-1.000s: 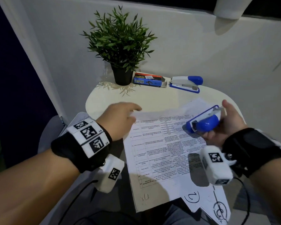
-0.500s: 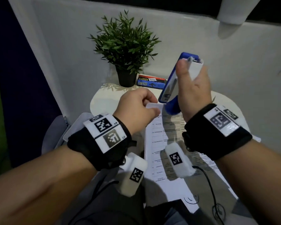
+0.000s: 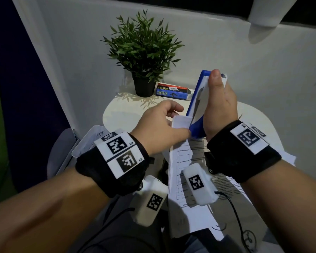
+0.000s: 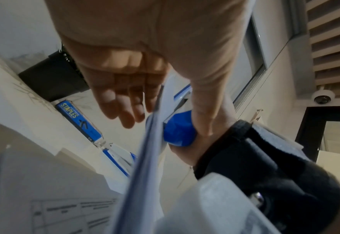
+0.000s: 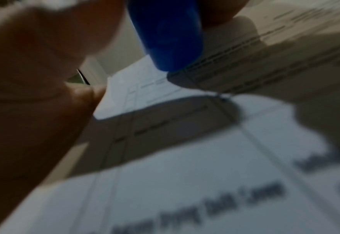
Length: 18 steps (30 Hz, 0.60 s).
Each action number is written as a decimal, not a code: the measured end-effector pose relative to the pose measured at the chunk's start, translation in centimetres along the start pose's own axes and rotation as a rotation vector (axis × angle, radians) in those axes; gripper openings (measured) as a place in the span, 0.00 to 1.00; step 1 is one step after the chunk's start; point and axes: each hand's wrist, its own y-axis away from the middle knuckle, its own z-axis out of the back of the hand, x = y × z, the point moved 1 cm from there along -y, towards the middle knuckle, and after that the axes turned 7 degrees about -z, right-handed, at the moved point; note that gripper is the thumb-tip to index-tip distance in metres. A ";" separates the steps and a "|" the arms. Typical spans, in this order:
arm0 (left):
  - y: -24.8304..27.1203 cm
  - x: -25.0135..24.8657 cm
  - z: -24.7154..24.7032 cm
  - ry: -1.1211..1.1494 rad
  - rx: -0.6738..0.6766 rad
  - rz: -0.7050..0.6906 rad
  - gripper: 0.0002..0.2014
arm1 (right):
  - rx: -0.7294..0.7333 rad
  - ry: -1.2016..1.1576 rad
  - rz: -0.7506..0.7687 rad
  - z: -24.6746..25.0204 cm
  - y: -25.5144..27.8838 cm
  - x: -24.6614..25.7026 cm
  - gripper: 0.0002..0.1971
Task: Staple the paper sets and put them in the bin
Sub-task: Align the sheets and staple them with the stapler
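Standing nearly upright above the tabletop (image 3: pixel 263 125), the blue stapler (image 3: pixel 197 99) is gripped in the right hand (image 3: pixel 219 106), thumb pressed along its white top. A corner of the paper set (image 3: pixel 181 121) is fed into its lower end, pinched by the left hand (image 3: pixel 159 128), while a staples box (image 3: pixel 171 91) and potted plant (image 3: pixel 142 52) are seen behind

Bare table top (image 3: pixel 120 114) lies open left of the hands; potted plant (image 3: pixel 142 52) and staples box (image 3: pixel 171 91) block the back.
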 end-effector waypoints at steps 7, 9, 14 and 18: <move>0.1 -0.6 -0.7 -0.148 0.047 0.017 0.26 | 0.022 -0.017 -0.016 -0.1 0.2 0.1 0.20; 0.1 -0.5 -1.1 -0.198 0.046 -0.011 0.25 | 0.020 -0.012 -0.013 -0.1 0.1 0.0 0.20; 0.2 -0.5 -1.4 -0.234 -0.005 -0.058 0.21 | 0.024 -0.018 -0.035 -0.1 0.1 0.3 0.19; -0.5 -0.3 -1.1 -0.233 0.090 -0.022 0.28 | 0.029 -0.054 -0.050 0.1 -0.1 -0.2 0.25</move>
